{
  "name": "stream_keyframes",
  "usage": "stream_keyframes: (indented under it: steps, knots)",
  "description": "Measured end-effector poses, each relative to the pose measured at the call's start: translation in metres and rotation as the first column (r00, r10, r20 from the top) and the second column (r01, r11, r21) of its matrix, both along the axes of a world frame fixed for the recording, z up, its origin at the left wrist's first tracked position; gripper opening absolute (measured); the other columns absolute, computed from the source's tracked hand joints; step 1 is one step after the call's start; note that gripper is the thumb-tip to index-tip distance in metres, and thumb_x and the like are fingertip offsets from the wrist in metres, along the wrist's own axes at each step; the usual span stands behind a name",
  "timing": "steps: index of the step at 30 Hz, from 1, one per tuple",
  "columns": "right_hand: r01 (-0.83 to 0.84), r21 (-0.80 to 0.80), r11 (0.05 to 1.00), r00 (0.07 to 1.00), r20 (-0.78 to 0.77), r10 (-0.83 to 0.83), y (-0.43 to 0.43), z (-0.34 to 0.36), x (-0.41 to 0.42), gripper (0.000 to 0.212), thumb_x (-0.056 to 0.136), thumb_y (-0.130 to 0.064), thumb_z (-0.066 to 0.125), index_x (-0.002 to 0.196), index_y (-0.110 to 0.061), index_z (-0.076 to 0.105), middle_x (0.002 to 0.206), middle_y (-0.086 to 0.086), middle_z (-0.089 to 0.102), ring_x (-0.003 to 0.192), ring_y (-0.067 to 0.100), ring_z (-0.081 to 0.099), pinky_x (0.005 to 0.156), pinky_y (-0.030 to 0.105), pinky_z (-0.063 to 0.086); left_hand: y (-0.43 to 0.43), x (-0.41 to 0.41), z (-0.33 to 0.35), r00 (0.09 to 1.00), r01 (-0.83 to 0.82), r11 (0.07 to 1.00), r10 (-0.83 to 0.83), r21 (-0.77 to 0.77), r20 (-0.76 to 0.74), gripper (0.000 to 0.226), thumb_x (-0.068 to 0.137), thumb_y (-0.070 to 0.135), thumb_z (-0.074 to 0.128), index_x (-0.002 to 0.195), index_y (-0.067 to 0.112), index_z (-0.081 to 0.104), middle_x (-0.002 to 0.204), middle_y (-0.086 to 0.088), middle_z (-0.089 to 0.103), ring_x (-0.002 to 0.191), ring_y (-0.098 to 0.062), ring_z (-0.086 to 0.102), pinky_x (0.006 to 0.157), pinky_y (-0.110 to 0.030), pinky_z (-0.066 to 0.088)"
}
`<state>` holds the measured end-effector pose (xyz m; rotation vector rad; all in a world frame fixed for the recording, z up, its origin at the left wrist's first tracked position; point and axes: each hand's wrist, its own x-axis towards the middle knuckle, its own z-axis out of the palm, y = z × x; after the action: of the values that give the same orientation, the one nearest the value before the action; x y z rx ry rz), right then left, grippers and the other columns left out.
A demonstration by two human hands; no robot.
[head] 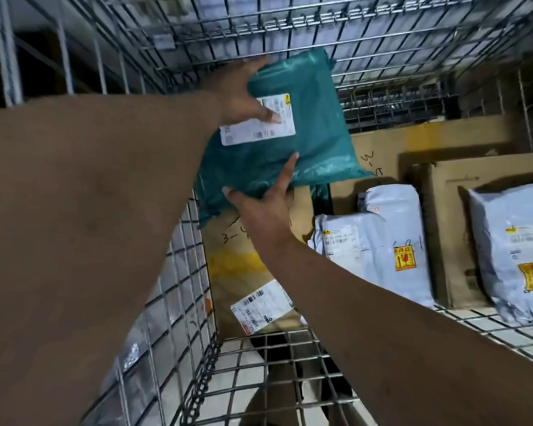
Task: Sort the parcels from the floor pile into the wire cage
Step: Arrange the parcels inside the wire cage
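Both hands are inside the wire cage point(179, 272), on one teal poly mailer point(317, 124). L hand point(237, 87) grips its upper-left edge, w/ thumb point(270, 113) pressed on the white shipping label point(259, 132) and fingers wrapped behind the top. R hand point(262, 210) holds the lower edge, one finger straight up the front face, the others hidden.

The mailer is held up & tilted near the cage's back-left corner, above a brown carton point(237, 250) w/ a yellow band and its own label. Can't tell if the mailer's bottom corner touches that carton.

To the right, grey poly bags point(391, 241) stand upright just beside each other, one w/ a yellow sticker. Further right is another grey bag point(511, 247), also stickered, in front of a cardboard box point(443, 210). They sit on a wire shelf point(277, 364).
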<state>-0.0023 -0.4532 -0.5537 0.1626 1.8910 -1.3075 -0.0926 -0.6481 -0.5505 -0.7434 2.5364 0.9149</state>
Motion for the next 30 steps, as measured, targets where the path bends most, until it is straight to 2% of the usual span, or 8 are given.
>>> stream_keyframes:
  steps: [3,9,14,17,20,22,25,30]
  knots:
    - [0.025,-0.030,0.999,0.999,0.039,-0.024,-0.016,-0.005,-0.002,0.126,0.080,-0.037,0.084,0.154,-0.055,-0.016,0.159,0.000,0.025,0.143,0.027,0.038,0.109,0.035,0.033,-0.020,-0.007,-0.006,1.000,0.028,0.999,-0.028,-0.036,-0.014,0.130,0.039,0.089,0.081,0.152,0.052,0.029,0.165,0.002,0.031,0.147,-0.026,0.037,0.119,-0.047,0.035]
    - [0.206,-0.097,0.974,0.918,0.364,-0.158,-0.046,-0.023,0.009,0.146,0.032,-0.087,0.083,0.149,-0.068,-0.004,0.165,-0.011,0.021,0.149,0.022,0.032,0.119,0.054,0.029,-0.025,-0.004,-0.019,0.978,0.190,0.976,-0.178,-0.108,0.107,0.121,0.065,0.064,0.087,0.161,0.042,0.018,0.168,-0.007,0.019,0.153,-0.031,0.021,0.123,-0.042,0.024]
    - [0.062,0.116,0.991,0.981,0.176,-0.082,-0.038,-0.028,0.009,0.111,0.082,-0.037,0.073,0.159,-0.046,-0.007,0.162,0.006,0.027,0.141,0.033,0.040,0.115,0.049,0.038,-0.019,0.004,-0.047,0.959,0.269,0.944,-0.245,-0.191,0.144,0.128,0.065,0.069,0.084,0.163,0.040,0.007,0.170,-0.009,0.013,0.155,-0.032,0.016,0.124,-0.044,0.021]
    - [0.025,0.185,0.982,0.990,0.132,-0.050,-0.044,-0.024,-0.013,0.088,0.089,-0.021,0.063,0.161,-0.033,0.012,0.155,0.021,0.024,0.138,0.043,0.036,0.114,0.047,0.037,-0.016,0.006,-0.052,0.947,0.319,0.914,-0.296,-0.249,0.128,0.126,0.067,0.072,0.080,0.163,0.036,0.006,0.169,-0.011,0.016,0.153,-0.036,0.021,0.123,-0.048,0.024]
    - [-0.205,0.423,0.882,0.971,-0.029,0.239,-0.039,-0.016,-0.035,0.073,0.089,-0.024,0.061,0.154,-0.026,0.029,0.145,0.018,0.021,0.134,0.041,0.029,0.112,0.041,0.033,-0.014,0.012,-0.055,0.948,0.315,0.910,-0.290,-0.270,0.128,0.122,0.074,0.074,0.073,0.163,0.035,-0.001,0.171,-0.007,0.010,0.154,-0.037,0.016,0.123,-0.056,0.015]
    - [-0.312,0.555,0.771,0.842,-0.214,0.495,-0.027,-0.016,-0.047,0.075,0.086,-0.031,0.065,0.153,-0.027,0.032,0.148,0.015,0.020,0.136,0.040,0.026,0.113,0.047,0.035,-0.011,0.017,-0.056,0.954,0.294,0.917,-0.265,-0.268,0.142,0.119,0.077,0.078,0.067,0.162,0.039,-0.006,0.172,-0.001,0.002,0.156,-0.038,0.006,0.122,-0.064,0.007]
    - [-0.439,0.695,0.569,0.578,-0.266,0.771,-0.012,-0.028,-0.070,0.084,0.088,-0.051,0.066,0.159,-0.036,0.022,0.163,0.012,0.009,0.148,0.039,0.014,0.118,0.053,0.025,-0.006,0.031,-0.059,0.951,0.285,0.931,-0.245,-0.228,0.187,0.124,0.071,0.087,0.063,0.159,0.044,-0.012,0.170,0.005,-0.018,0.155,-0.034,-0.016,0.120,-0.067,-0.006]
    - [-0.455,0.777,0.435,0.356,-0.289,0.889,0.001,-0.033,-0.098,0.090,0.087,-0.064,0.062,0.160,-0.040,0.015,0.167,0.009,0.008,0.151,0.039,0.010,0.120,0.055,0.020,0.023,0.074,-0.060,0.986,0.156,0.959,-0.137,-0.234,0.094,0.118,0.072,0.084,0.064,0.160,0.047,-0.006,0.170,0.005,-0.017,0.155,-0.028,-0.021,0.122,-0.061,-0.010]
